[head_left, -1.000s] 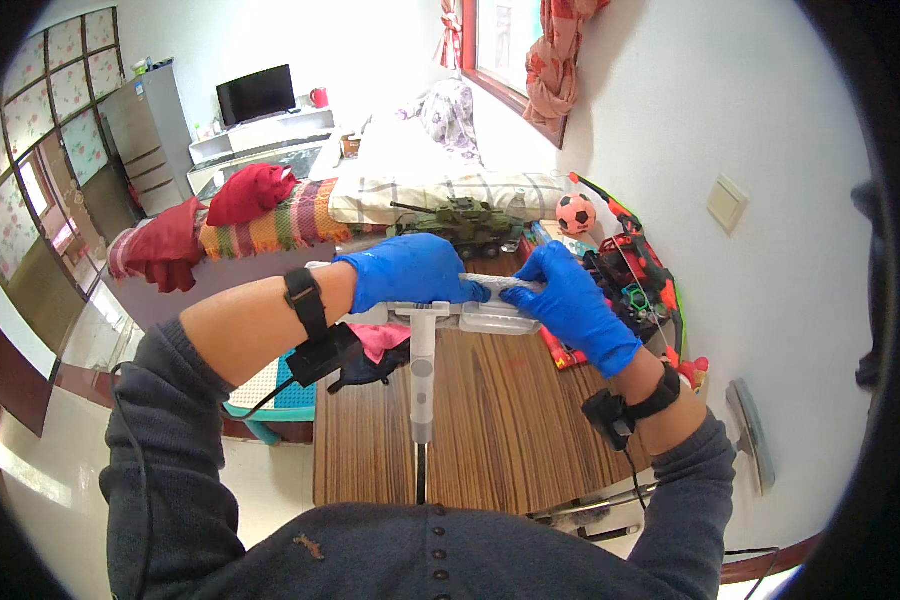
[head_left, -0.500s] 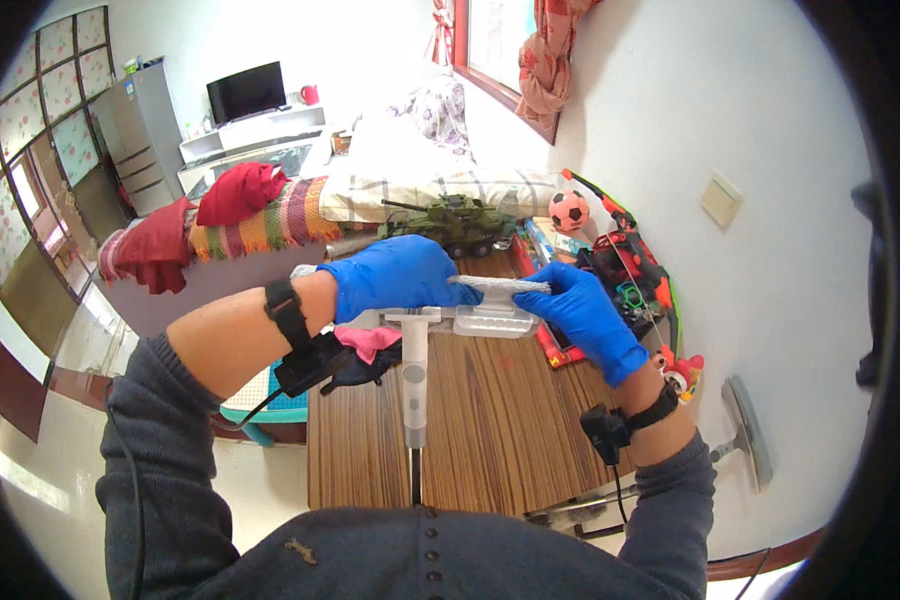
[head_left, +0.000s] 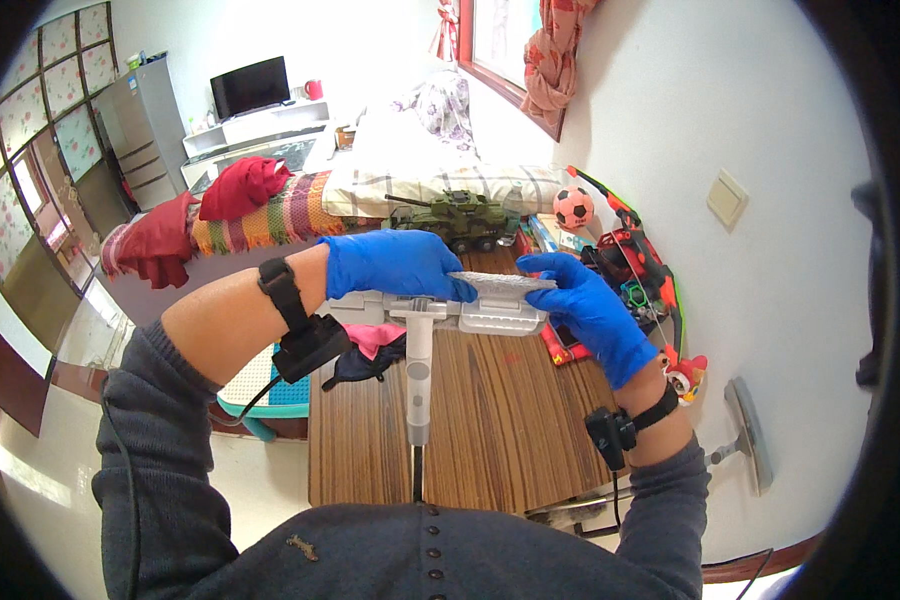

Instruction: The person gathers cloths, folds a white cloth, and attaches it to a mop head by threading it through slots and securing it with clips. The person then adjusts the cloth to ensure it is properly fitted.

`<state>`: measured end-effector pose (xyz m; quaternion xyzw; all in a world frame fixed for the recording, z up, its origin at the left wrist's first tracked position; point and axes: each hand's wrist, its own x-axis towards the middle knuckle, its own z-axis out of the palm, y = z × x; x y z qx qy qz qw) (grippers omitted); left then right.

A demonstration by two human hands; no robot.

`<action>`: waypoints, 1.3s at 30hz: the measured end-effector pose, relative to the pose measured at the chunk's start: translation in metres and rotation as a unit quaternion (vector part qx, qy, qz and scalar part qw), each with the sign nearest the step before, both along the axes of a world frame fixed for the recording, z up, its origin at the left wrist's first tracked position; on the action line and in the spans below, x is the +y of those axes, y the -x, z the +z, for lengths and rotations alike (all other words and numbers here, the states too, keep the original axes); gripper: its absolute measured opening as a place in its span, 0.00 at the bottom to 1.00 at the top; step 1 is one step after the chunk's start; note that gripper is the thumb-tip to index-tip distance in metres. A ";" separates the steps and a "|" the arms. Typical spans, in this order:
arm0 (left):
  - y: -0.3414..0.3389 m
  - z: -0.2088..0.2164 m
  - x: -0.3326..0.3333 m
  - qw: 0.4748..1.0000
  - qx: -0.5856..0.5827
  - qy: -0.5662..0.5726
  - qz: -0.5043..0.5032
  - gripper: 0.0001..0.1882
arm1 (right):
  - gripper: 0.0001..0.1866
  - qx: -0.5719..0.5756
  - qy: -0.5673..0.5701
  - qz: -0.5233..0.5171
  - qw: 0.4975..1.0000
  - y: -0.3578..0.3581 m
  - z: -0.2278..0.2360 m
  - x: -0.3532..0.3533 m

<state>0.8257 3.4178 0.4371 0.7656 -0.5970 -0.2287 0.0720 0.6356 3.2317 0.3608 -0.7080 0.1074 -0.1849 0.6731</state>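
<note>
A mop head (head_left: 500, 318) of white and clear plastic lies crosswise before me, with a pale fuzzy mop pad (head_left: 505, 284) along its far side. My left hand (head_left: 395, 265), in a blue glove, is closed on the pad's left end. At the other end is my right hand (head_left: 598, 320), also gloved; its lower fingertips grip the pad's edge while an upper finger is raised off it. From the head's middle a light grey handle (head_left: 418, 385) runs toward my chest, narrowing to a dark rod. My left hand hides part of the head.
Beneath is a brown wood-grain table (head_left: 470, 430). Farther back stand a camouflage toy armoured vehicle (head_left: 455, 220) and a pink toy football (head_left: 573, 207). A toy bow (head_left: 660, 270) lies to the right by the wall. Pink cloth (head_left: 375, 338) hangs near the table's left edge.
The pad has tilted, so more of its fuzzy face shows. An upper finger of my right hand has lifted away from it. My left hand still holds its end.
</note>
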 end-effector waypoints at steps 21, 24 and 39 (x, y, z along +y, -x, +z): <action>-0.015 -0.004 0.000 0.997 0.035 0.011 -0.073 0.27 | 0.14 -0.216 0.457 -0.073 0.860 0.011 -0.023 -0.004; -0.013 -0.002 0.000 0.996 0.048 0.009 -0.071 0.26 | 0.16 -0.224 0.472 -0.086 0.848 0.012 -0.025 0.001; -0.015 -0.004 -0.003 0.992 0.065 0.005 -0.111 0.21 | 0.24 -0.244 0.111 -0.172 0.948 -0.010 -0.057 0.014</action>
